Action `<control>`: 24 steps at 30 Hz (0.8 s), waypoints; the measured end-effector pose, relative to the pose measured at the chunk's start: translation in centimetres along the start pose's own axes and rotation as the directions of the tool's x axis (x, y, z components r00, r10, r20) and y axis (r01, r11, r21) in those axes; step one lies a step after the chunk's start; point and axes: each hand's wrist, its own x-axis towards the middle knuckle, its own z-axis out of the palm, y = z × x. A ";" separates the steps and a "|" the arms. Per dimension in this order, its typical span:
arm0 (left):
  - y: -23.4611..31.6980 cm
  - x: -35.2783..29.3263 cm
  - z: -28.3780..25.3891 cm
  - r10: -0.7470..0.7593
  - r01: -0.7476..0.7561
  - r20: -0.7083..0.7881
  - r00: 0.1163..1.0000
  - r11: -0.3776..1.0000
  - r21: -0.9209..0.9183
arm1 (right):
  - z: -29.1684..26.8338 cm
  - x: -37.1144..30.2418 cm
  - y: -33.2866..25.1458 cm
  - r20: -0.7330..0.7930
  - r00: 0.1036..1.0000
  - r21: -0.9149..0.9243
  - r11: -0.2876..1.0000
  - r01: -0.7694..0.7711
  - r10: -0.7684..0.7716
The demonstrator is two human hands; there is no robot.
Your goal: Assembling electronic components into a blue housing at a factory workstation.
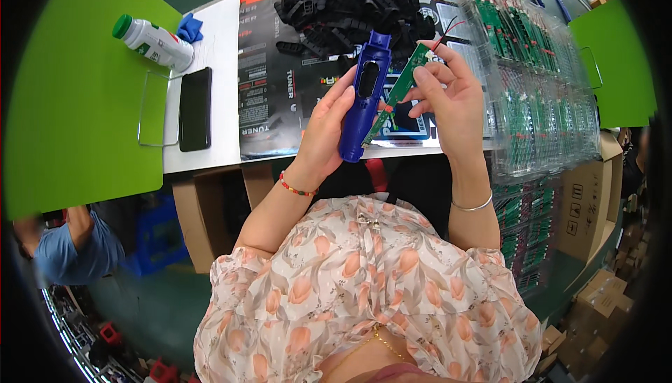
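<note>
My left hand (330, 125) is closed round a blue plastic casing (355, 122), long and narrow with an oval window in its upper half. In my right hand (451, 99) is a slim green circuit board (404, 83), pinched between thumb and fingers. Red and black wires stick out from the board's upper end. Its lower end lies against or just beside the casing's right edge; I cannot tell whether they touch. Beyond both hands is a heap of black plastic parts (329, 8) on a dark printed sheet (269, 103).
Clear plastic trays (493, 113) filled with green boards stand at the right, with more boards below. A black phone (195, 110), a white bottle with green cap (157, 43) and a blue cloth (190, 28) lie at the left. Green panels (84, 89) flank the table. A person (77, 246) sits lower left.
</note>
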 end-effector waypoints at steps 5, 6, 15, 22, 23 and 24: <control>-0.3 0.0 -0.1 -0.016 0.016 0.056 0.998 1.000 -0.014 | 0.2 -0.3 1.5 0.033 0.999 -0.027 0.999 0.026 -0.026; -0.2 0.0 0.0 -0.009 0.010 0.052 0.999 1.000 -0.014 | 0.3 -0.4 1.4 0.039 0.999 -0.015 1.000 0.010 -0.010; -0.4 0.3 0.0 0.013 -0.013 0.042 0.999 1.000 0.013 | 0.6 -0.5 1.6 0.061 0.996 -0.047 0.997 -0.058 0.061; -0.6 0.4 0.2 0.031 -0.034 0.046 0.998 0.998 0.048 | 0.3 -0.3 1.3 0.088 0.993 -0.079 0.994 -0.071 0.078; -0.6 0.4 0.1 0.033 -0.036 0.053 0.998 0.998 0.049 | 0.4 -0.3 1.3 0.087 0.994 -0.078 0.995 -0.063 0.070; -0.7 0.4 0.1 0.032 -0.035 0.054 0.998 0.998 0.050 | 0.4 -0.3 1.2 0.087 0.994 -0.077 0.996 -0.055 0.062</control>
